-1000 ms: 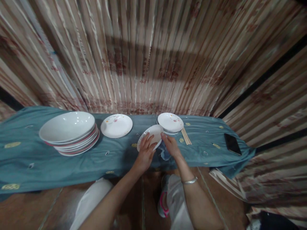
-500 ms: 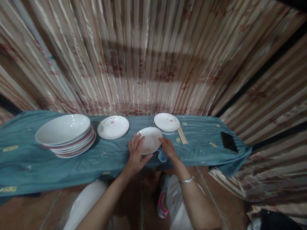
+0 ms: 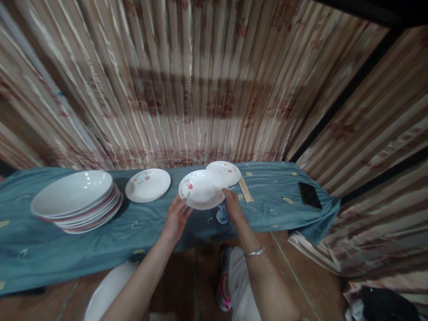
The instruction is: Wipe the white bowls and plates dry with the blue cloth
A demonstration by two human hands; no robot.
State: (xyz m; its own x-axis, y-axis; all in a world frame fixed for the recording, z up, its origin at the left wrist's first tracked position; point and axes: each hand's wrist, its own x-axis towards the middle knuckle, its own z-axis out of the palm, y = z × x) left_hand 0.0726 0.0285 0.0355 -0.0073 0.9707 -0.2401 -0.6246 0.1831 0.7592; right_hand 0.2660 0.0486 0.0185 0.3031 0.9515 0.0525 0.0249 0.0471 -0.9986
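Between my two hands is a white plate with red flowers, held above the cloth with its patterned face up. My left hand grips the near left rim. My right hand pinches the right rim. Behind it, partly covered, a small stack of flowered plates stands on the table. Another flowered plate lies to the left. A crumpled blue cloth sits just below my right hand, partly hidden.
A tall stack of large white dishes with red rims stands on the left of the teal tablecloth. Chopsticks lie right of the small stack. Farther right is a black phone. Pleated curtains hang behind the table.
The held plate has turned from its plain side to its flowered side. My left hand has shifted from lying across it to gripping its near left rim. The view has shifted slightly.
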